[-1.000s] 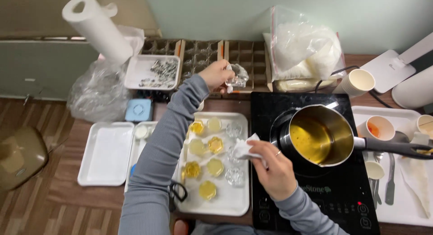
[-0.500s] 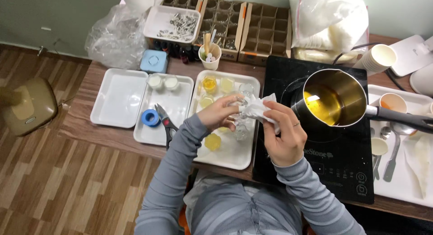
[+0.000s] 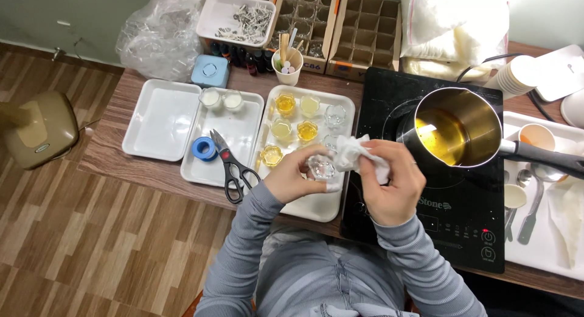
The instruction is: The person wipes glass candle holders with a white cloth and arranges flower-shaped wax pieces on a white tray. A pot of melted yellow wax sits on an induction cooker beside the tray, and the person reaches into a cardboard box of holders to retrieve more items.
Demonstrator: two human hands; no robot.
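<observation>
My left hand [image 3: 291,182] grips small clear glass cup [image 3: 320,167]; right hand [image 3: 392,186] clutches crumpled white tissue [image 3: 354,151]. Five cups on white tray [image 3: 316,206] filled yellow, two visibly empty.

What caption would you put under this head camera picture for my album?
Left hand holds a small clear glass cup while right hand presses a white tissue against it, beside a saucepan of yellow liquid.

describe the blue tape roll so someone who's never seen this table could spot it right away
Start at the black cooktop on the right and go left past the tray of small glass cups to the next white tray. The tape roll lies flat at that tray's front left, just left of the scissors. It is the tray's only blue ring.
</observation>
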